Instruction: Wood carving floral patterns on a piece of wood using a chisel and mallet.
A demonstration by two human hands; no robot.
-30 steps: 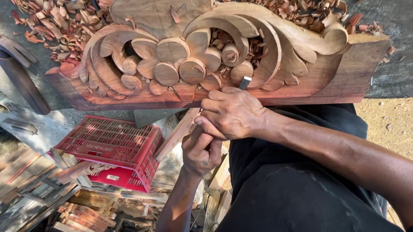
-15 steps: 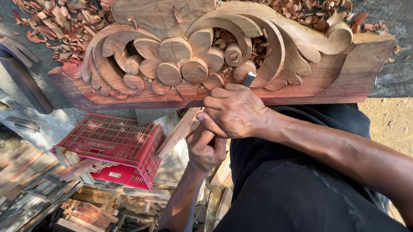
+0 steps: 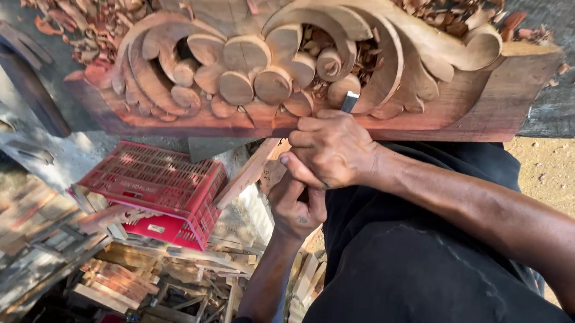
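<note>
Both hands, right hand [image 3: 331, 150] above left hand [image 3: 295, 204], keep fingers clamped on a chisel [image 3: 348, 102] biting the near edge of the carved wooden panel [image 3: 293, 57], seemingly mid-cut, needing a steady push.

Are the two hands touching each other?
Touching. The head view shows the right hand lying over the left hand, both wrapped around the chisel with no gap between them.

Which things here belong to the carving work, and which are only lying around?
In the work: chisel, held by right hand and left hand; carved panel.

Lying about: wood chips, red crate, wood offcuts.
</note>
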